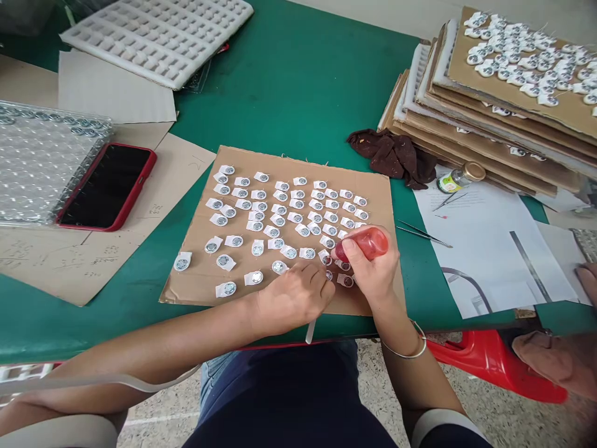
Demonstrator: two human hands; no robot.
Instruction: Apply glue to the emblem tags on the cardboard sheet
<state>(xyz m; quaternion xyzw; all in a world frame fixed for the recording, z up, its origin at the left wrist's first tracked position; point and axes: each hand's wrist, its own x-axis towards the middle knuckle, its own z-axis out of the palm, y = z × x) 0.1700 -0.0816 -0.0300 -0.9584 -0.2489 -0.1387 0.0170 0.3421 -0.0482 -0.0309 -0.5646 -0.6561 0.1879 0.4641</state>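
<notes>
My right hand (379,269) is wrapped round a red squeeze bottle (368,242), tilted with its tip end down to the left, over the right part of a brown cardboard sheet (196,267). Rows of small white tabs with round metallic discs (289,252) lie on the sheet. Close beside the bottle, my left hand (298,292) rests low over the cardboard with its fingers curled together. Whatever those fingers hold is hidden. A pale strip end (310,331) pokes out below my left hand at the table edge.
Stacked cardboard and foam trays (466,118) stand at the back right, near a dark cloth (396,155), a small glass jar (459,177) and tweezers (424,234). A red-cased phone (109,186) and white foam tray (158,37) lie left. Another person's hand (586,280) shows at the right edge.
</notes>
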